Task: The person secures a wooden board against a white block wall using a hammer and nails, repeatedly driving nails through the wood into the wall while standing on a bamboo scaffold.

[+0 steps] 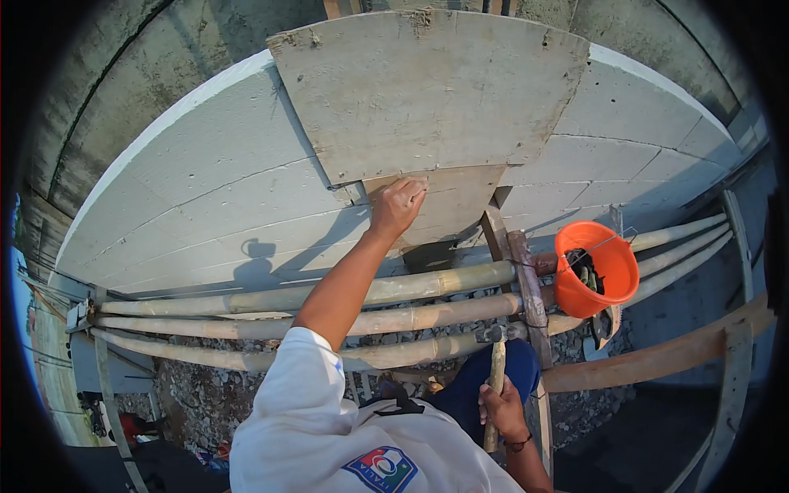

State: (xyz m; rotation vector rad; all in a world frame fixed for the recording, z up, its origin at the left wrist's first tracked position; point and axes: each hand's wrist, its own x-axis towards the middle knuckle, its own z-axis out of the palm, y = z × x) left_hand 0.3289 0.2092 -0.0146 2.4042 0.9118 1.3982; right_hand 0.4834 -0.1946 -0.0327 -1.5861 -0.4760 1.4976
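Observation:
My left hand (399, 205) reaches forward to the lower edge of a large plywood board (436, 90). Its fingers are closed and bent; what they hold, if anything, is too small to make out. Below that edge lies a smaller brown plywood piece (456, 197), partly behind my left hand. Down at my right side, my right hand (503, 411) is wrapped round the wooden handle of a hammer (496, 370). The hammer is upright, with its metal head at the top, near the bamboo poles and away from the boards.
A pale block wall (222, 189) spans the front, behind the boards. Several bamboo poles (444, 283) run across at about waist height. An orange bucket (596, 269) with dark things inside hangs at the right by a wooden post (530, 296). Rubble (205, 386) lies far below.

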